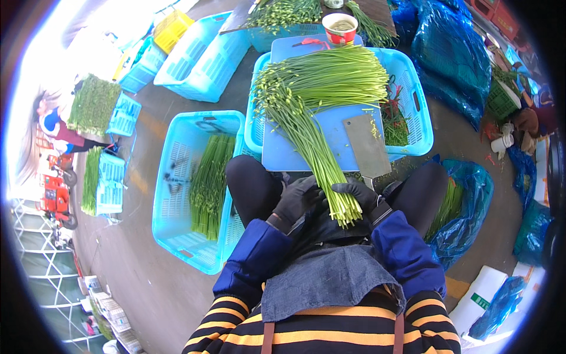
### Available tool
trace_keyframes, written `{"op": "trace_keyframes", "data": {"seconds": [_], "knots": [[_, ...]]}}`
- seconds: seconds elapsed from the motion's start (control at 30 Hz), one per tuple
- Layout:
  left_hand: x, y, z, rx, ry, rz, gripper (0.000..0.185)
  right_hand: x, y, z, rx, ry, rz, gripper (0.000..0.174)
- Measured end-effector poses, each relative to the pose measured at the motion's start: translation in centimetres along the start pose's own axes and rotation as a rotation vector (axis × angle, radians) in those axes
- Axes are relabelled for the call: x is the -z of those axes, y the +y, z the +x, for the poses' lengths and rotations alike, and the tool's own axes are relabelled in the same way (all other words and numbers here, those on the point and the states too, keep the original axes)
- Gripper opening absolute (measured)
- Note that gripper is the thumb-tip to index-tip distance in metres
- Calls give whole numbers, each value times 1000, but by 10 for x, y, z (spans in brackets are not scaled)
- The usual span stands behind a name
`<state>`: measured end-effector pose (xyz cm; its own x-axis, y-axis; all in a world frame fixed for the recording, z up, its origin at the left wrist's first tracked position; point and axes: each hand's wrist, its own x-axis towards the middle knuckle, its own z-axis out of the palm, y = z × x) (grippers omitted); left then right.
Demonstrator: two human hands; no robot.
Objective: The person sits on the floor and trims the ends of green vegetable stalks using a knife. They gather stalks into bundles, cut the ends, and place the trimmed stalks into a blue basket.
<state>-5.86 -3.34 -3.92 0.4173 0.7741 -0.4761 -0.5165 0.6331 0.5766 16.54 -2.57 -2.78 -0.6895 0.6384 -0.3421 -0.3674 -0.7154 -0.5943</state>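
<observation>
Black gloves cover both hands. My right hand [357,193] is closed around the pale stem ends of a bundle of flowering garlic chives [316,146], which slants down from the blue cutting board [283,155] to my lap. Beside the stems on the left is my left hand [298,199], its fingers curled; whether it grips them I cannot tell. A larger pile of chives [340,77] lies across the board, under the bundle's flower-bud end. The cleaver [368,144] rests flat at the board's right side, handle toward me, with green bits on its blade.
The board sits over a light-blue plastic crate [418,119] holding trimmings and red ties. Another crate [161,212] at left holds tied chive bundles [213,190]. A red-and-white paper cup [340,30] stands behind the pile. A blue plastic bag [477,190] with greens lies right. People are at both sides.
</observation>
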Motion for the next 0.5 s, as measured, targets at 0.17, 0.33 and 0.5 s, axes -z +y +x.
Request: {"op": "trace_keyframes", "data": {"seconds": [0.17, 0.33, 0.5], "knots": [[-22, -10, 22, 7, -80, -176, 39, 1, -11, -1, -4, 45, -163, 52], [-19, -7, 17, -150, 11, -19, 34, -3, -7, -6, 3, 69, -1, 51], [-13, -4, 12, -95, 233, 270, 21, 10, 7, -4, 10, 33, 85, 52]]}}
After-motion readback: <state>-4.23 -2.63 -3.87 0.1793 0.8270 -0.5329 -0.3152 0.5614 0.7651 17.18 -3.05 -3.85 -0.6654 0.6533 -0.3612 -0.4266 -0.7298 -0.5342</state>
